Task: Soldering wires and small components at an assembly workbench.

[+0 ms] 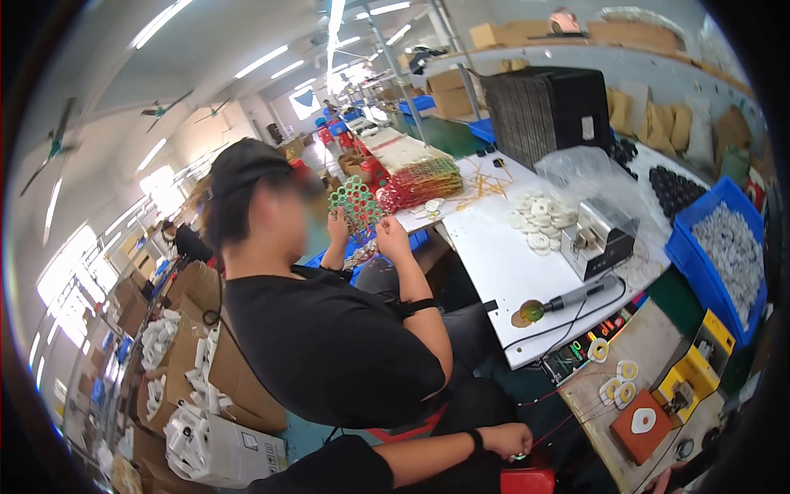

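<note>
My left hand (508, 441), with a dark band at the wrist, is low in the middle of the head view. Its fingers are pinched on a small green piece (518, 457), mostly covered by them. A thin red wire (553, 431) runs from beside this hand toward the wooden bench (586, 401). At the lower right edge my right hand (661, 481) shows only in part; its fingers are too dark and cut off to read. It is nearest to the bench's front edge, below an orange-brown block (632, 440) that carries a white disc (643, 420).
Several white discs with yellow rings (611, 390) lie beside a yellow fixture (683, 387). On the white table (485, 272) are a grey hand tool (584, 292) and a metal machine (598, 239). A co-worker (329, 329) sits close on my left, holding a green perforated sheet (355, 204). A blue bin (687, 247) stands right.
</note>
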The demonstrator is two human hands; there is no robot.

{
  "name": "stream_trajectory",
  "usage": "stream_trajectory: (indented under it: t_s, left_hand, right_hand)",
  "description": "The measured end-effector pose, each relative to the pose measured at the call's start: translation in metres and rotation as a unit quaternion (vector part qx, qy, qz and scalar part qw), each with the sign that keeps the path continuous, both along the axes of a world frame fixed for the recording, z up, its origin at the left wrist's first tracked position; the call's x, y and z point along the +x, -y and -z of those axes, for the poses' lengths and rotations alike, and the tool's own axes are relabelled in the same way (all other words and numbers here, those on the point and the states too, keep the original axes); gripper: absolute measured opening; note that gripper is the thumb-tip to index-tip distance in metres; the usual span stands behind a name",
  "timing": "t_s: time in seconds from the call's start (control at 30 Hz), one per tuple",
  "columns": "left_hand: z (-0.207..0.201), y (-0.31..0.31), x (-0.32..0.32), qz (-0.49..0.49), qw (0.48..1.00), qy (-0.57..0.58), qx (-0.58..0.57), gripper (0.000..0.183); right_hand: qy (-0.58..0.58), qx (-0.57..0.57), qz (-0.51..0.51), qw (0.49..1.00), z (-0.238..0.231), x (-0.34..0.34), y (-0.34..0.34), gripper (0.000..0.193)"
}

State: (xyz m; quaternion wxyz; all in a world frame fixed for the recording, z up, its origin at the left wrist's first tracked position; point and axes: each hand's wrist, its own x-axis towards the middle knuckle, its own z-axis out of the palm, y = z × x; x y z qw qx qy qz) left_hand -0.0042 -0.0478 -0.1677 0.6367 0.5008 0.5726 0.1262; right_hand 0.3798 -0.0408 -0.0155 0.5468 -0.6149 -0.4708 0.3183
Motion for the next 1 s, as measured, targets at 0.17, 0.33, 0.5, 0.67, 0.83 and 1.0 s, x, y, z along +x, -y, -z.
stream_trajectory:
  t_s: [0.17,0.33,0.5,0.67,0.83,1.0]
  left_hand:
    - [-0.070,0.044,-0.043,-0.045,0.998,0.033,-0.029,0.021]
    - [-0.125,0.070,-0.064,0.027,0.999,-0.012,0.020,0.022]
    - [-0.161,0.052,-0.033,0.036,0.987,0.083,0.135,0.023]
    - [-0.184,0.011,0.017,-0.017,0.963,0.230,0.141,0.018]
    - [-0.201,-0.014,0.057,0.020,0.947,0.317,0.053,0.018]
    - [-0.187,-0.032,0.107,0.061,0.927,0.369,0.029,0.020]
  right_hand:
    - [0.014,0.031,-0.032,0.999,-0.006,-0.012,-0.051,0.024]
    - [0.036,-0.016,-0.006,0.999,0.022,0.010,-0.092,0.023]
    - [0.087,0.086,0.067,0.990,0.044,0.025,-0.082,0.036]
    - [0.277,0.195,0.173,0.925,-0.026,-0.037,-0.004,0.052]
    - [0.139,0.117,-0.232,0.956,-0.058,-0.103,0.042,0.035]
    - [-0.005,-0.007,-0.133,0.991,-0.035,-0.093,0.072,0.023]
